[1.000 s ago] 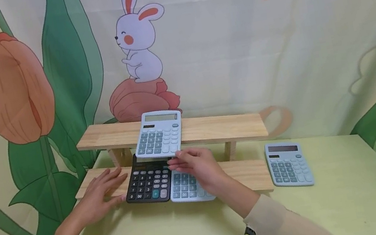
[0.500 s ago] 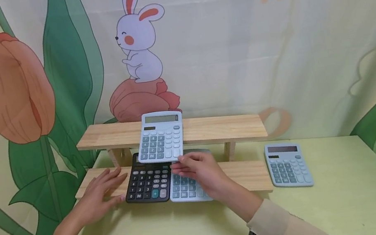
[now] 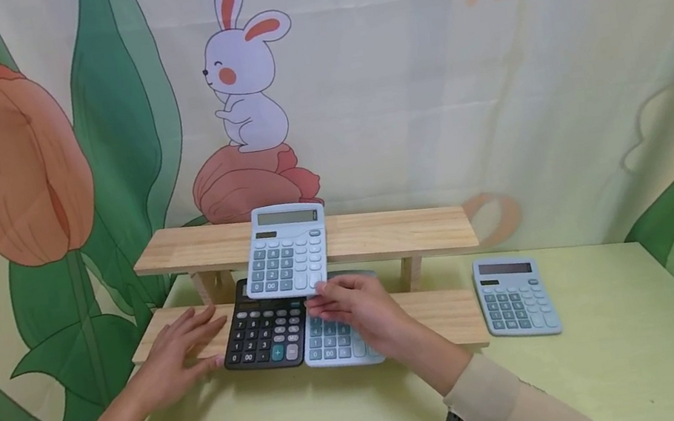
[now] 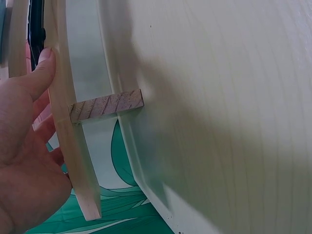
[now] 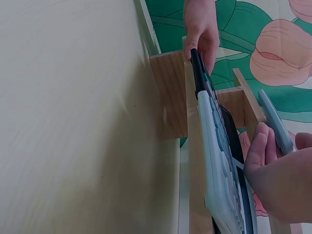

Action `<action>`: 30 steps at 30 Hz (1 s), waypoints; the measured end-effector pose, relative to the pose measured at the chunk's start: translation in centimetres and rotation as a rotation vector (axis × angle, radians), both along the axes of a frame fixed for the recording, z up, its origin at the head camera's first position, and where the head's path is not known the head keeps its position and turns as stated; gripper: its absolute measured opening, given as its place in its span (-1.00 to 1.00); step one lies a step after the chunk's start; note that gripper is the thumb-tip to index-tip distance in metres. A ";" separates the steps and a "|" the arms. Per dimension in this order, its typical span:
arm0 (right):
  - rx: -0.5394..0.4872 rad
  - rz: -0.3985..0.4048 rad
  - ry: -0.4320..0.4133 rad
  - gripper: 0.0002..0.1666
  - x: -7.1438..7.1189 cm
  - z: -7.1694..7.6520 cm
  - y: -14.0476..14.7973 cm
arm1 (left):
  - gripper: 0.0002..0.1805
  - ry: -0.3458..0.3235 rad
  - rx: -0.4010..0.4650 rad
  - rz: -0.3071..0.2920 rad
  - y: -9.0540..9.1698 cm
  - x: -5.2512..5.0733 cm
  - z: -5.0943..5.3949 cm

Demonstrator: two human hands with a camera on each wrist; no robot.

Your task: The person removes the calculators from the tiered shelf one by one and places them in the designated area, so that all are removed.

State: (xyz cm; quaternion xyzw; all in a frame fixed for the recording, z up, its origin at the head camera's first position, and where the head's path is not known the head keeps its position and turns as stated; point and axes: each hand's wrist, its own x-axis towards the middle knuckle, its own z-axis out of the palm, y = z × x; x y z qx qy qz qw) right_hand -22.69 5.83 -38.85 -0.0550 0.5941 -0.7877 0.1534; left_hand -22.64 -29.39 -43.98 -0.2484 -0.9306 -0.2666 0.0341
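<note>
My right hand (image 3: 357, 308) pinches the lower right corner of a light blue calculator (image 3: 286, 249) between thumb and fingers. This calculator leans over the front of the upper wooden shelf (image 3: 395, 230), its lower edge overlapping the top of a black calculator (image 3: 264, 336). The black one lies on the lower shelf (image 3: 443, 316), beside a second light blue calculator (image 3: 333, 343) partly covered by my right hand. My left hand (image 3: 174, 360) rests at the lower shelf's left part with fingers extended, its thumb at the black calculator's lower left corner.
Another light blue calculator (image 3: 515, 299) lies on the pale table (image 3: 637, 338), just right of the shelves. A wooden support (image 4: 107, 105) stands under the lower shelf. Behind hangs a curtain (image 3: 395, 80) printed with a rabbit and tulips.
The pinched light blue calculator has slid slightly down toward me, covering more of the black calculator's top. My left hand has stayed in place.
</note>
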 end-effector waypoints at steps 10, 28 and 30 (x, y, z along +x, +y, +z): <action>-0.044 -0.096 -0.069 -0.61 -1.7 0.2 0.1 | -0.27 0.005 -0.015 -0.002 0.4 -0.3 0.2; 0.004 -0.137 -0.011 -0.71 -1.9 0.6 -0.8 | -0.27 -0.002 -0.015 0.011 -0.1 0.1 -0.3; 0.027 -0.137 -0.001 -0.70 -1.7 0.8 -0.5 | -0.27 -0.001 -0.015 0.012 -0.2 0.2 -0.3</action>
